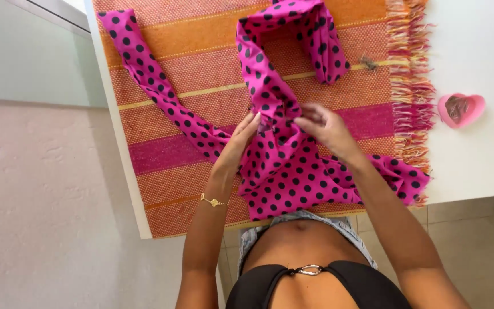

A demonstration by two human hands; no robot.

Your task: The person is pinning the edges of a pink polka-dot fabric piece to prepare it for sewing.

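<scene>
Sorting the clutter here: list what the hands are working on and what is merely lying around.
In hand:
left hand
right hand
pink polka-dot cloth

Lying about:
striped fringed mat
pink heart-shaped dish
white table

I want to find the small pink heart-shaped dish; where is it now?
In the head view, the pink heart-shaped dish sits on the white table at the person's right, just beyond the fringe of the striped orange mat.
</scene>
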